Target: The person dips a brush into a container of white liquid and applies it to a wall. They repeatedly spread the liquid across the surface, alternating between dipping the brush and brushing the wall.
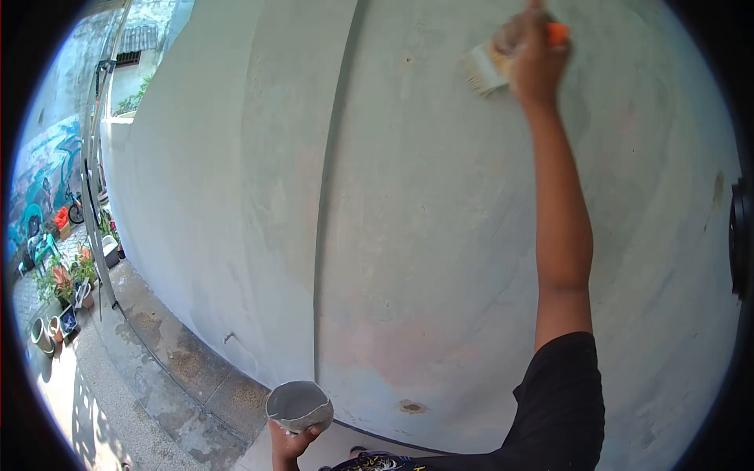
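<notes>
My right hand (536,67) is raised high against the wall, its fingers wrapped round a wide paintbrush (491,69). The brush has pale bristles that point left and touch or nearly touch the wall; something orange shows at its handle. Down at the bottom, my left hand (292,441) grips a rounded grey bowl (301,408) from below, thumb on its side. Grey liquid lies inside the bowl, and pale drips mark its rim. The wall (424,235) is grey-green with pinkish patches lower down.
A vertical step (326,204) divides the wall. Along the wall's foot on the left runs a stained concrete ledge (173,345). Farther left stand metal poles (93,180), several potted plants (63,275) and a green chair (43,245). A dark object (738,239) sits at the right edge.
</notes>
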Demonstrator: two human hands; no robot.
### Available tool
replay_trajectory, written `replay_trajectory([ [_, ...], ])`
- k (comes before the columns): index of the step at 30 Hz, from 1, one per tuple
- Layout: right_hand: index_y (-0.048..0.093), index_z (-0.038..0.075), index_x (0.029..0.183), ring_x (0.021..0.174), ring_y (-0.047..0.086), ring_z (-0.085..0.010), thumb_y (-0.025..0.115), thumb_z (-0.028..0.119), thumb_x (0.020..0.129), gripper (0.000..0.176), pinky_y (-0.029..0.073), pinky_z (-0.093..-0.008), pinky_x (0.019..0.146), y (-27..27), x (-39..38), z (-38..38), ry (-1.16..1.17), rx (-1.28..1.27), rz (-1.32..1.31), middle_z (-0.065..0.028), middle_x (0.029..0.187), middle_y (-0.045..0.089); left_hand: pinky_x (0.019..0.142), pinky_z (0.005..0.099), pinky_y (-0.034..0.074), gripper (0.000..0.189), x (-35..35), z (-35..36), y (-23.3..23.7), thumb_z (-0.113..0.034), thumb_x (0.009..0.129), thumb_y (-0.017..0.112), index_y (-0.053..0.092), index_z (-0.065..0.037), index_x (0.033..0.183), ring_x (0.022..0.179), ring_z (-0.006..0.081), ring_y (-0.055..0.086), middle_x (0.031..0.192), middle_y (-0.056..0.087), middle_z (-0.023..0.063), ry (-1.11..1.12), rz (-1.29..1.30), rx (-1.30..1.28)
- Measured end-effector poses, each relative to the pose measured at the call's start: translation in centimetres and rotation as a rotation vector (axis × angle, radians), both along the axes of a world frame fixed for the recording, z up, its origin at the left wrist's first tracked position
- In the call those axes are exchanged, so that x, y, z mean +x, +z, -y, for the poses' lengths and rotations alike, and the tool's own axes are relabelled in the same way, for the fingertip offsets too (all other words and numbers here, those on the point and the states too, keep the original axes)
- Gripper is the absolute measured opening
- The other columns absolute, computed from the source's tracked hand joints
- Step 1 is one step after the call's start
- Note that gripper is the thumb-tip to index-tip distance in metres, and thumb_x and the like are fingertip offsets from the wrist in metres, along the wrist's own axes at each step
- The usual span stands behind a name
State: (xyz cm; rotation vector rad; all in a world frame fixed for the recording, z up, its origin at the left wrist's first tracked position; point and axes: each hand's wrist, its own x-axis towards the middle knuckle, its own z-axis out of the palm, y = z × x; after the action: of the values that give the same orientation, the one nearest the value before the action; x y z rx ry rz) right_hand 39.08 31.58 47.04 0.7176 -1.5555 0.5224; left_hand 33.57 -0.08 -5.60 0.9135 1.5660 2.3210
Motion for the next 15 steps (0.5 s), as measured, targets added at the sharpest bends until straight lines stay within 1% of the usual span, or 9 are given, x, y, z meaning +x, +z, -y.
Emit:
replay_trajectory([
  [1,0.035,0.015,0.065,0.044,0.027,-0.0073,0.052,0.034,0.1,0.044,0.025,-0.0271,0.042,-1.2,-2.5,-1.1,-0.48,0.173,-0.148,0.0047,0.053,0.031,0.08,0.0352,0.052,0.066,-0.2,0.0,-0.8,-0.033,0.061,0.086,0.059,0.002,0.11,0.091,0.0224,0.065,0.098,0.068,0.0118,-0.019,-0.025,-0.04],
  [2,0.035,0.014,0.065,0.044,0.029,-0.0072,0.052,0.034,0.1,0.044,0.026,-0.0278,0.043,-1.0,-2.4,0.4,-0.304,0.003,0.04,0.0049,0.054,0.032,0.081,0.0354,0.052,0.068,-0.3,0.1,-1.2,-0.033,0.061,0.086,0.058,0.002,0.111,0.092,0.0225,0.065,0.099,0.067,0.012,-0.034,-0.052,-0.077],
  [4,0.036,0.013,0.065,0.045,0.031,-0.0073,0.052,0.031,0.1,0.043,0.027,-0.0292,0.043,0.8,-1.0,3.3,0.103,-0.03,0.144,0.0054,0.055,0.033,0.082,0.0358,0.051,0.07,0.2,0.0,-1.0,-0.033,0.06,0.086,0.056,0.002,0.112,0.093,0.0225,0.065,0.1,0.067,0.0122,-0.022,-0.056,-0.054],
  [5,0.036,0.013,0.065,0.045,0.031,-0.0073,0.052,0.031,0.1,0.043,0.027,-0.0292,0.043,0.7,-0.5,4.4,0.11,-0.034,0.144,0.0054,0.055,0.033,0.083,0.0362,0.051,0.072,0.5,0.1,-0.9,-0.034,0.06,0.086,0.054,0.002,0.114,0.094,0.0224,0.064,0.101,0.066,0.0125,-0.025,-0.053,-0.036],
  [7,0.034,0.013,0.065,0.049,0.029,-0.0067,0.052,0.028,0.1,0.042,0.027,-0.0291,0.045,0.3,0.1,6.1,0.109,0.071,-0.085,0.0051,0.057,0.032,0.084,0.0364,0.05,0.074,0.5,0.0,-0.8,-0.034,0.06,0.087,0.052,0.002,0.115,0.094,0.0224,0.064,0.102,0.066,0.0126,-0.036,-0.039,-0.055],
  [8,0.034,0.013,0.065,0.049,0.029,-0.0067,0.052,0.028,0.1,0.042,0.027,-0.0291,0.045,0.1,-1.5,4.2,0.11,0.068,-0.084,0.0051,0.057,0.032,0.085,0.0367,0.05,0.076,0.6,0.1,-1.0,-0.034,0.06,0.087,0.05,0.002,0.116,0.095,0.0223,0.064,0.103,0.065,0.0127,-0.059,-0.02,-0.079],
  [10,0.032,0.012,0.066,0.053,0.026,-0.0068,0.053,0.026,0.1,0.042,0.026,-0.028,0.047,-0.7,-6.2,-1.2,-0.409,0.386,-0.157,0.0043,0.058,0.03,0.084,0.0365,0.05,0.075,1.0,0.4,-1.3,-0.034,0.06,0.087,0.051,0.002,0.115,0.095,0.0223,0.064,0.102,0.065,0.0125,-0.051,-0.02,-0.055],
  [14,0.031,0.009,0.068,0.056,0.026,-0.0088,0.054,0.023,0.1,0.042,0.027,-0.0283,0.048,0.2,-3.2,6.4,-0.361,0.4,-0.207,0.0037,0.059,0.028,0.083,0.0357,0.051,0.069,1.2,1.1,-0.9,-0.031,0.06,0.086,0.055,0.001,0.112,0.093,0.0218,0.064,0.1,0.066,0.0117,-0.01,-0.003,-0.023],
  [15,0.032,0.009,0.068,0.056,0.026,-0.0088,0.057,0.022,0.099,0.042,0.026,-0.0298,0.047,-0.4,-2.8,7.4,-0.362,0.42,-0.299,0.0034,0.059,0.029,0.081,0.0343,0.051,0.072,1.4,1.2,-0.6,-0.042,0.063,0.086,0.058,0.001,0.114,0.093,0.0195,0.062,0.103,0.065,0.0083,0.012,-0.008,0.001],
])
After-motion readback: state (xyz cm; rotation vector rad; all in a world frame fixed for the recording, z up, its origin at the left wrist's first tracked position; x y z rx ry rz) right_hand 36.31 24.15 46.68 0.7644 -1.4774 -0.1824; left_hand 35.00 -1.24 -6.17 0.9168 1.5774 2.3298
